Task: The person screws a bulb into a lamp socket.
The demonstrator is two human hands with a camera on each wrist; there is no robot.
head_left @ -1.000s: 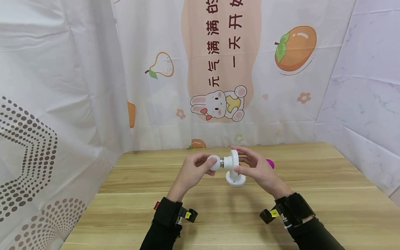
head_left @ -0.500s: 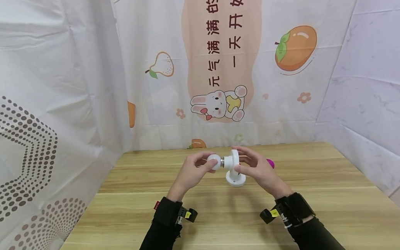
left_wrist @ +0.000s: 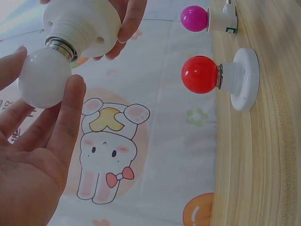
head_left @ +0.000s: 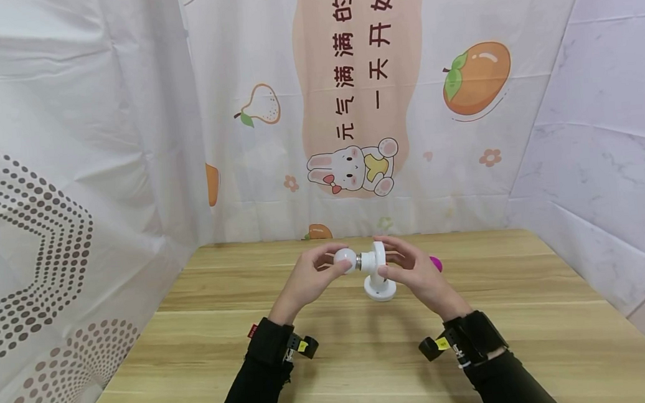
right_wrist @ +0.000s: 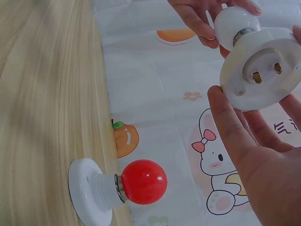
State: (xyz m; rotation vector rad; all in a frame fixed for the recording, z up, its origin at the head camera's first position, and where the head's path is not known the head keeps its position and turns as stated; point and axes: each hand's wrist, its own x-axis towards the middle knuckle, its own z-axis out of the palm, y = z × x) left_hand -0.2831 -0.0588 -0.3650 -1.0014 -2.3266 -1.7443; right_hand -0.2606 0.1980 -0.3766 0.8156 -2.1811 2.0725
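Note:
Above the table my left hand holds a round white light bulb between thumb and fingers. My right hand grips the rim of a white round lamp holder, thumb and fingers at opposite edges. The bulb's metal screw base sits at the holder's socket mouth, with part of the thread showing. How deep it sits is hidden. Two brass terminals show on the holder's back in the right wrist view. The bulb points left towards my left palm.
A red bulb stands in a second white holder on the wooden table, just below the hands. Behind it a magenta bulb sits in a smaller white socket. A printed curtain hangs at the table's back edge.
My left thumb and fingers have shifted slightly on the white bulb, leaving more of it uncovered. The right hand and the lamp holder stay nearly still.

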